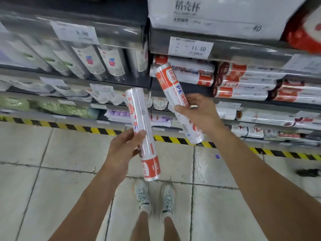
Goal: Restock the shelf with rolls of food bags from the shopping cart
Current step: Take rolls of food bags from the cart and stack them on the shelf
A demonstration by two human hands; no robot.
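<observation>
A: In front of the shelf, a person is standing with a roll of food bags in each hand, both arms reaching out over the tiled floor.

B: ok, how's the left hand doing?

A: It's wrapping its fingers round the middle of the left roll. That one is standing nearly upright in the air, orange end pointing down.

B: and the right one?

A: The right hand is clutching the right roll around its lower half, thumb lying across the front. That roll is tilting up and to the left. Its orange end is overlapping the stacked rolls that are lying sideways under the 11.50 price tag. Can't tell if it's actually touching them tbh.

B: anything else showing?

A: Yellow-and-black tape is running along the floor at the shelf's foot, and the person's pale sneakers are showing between the arms.
</observation>
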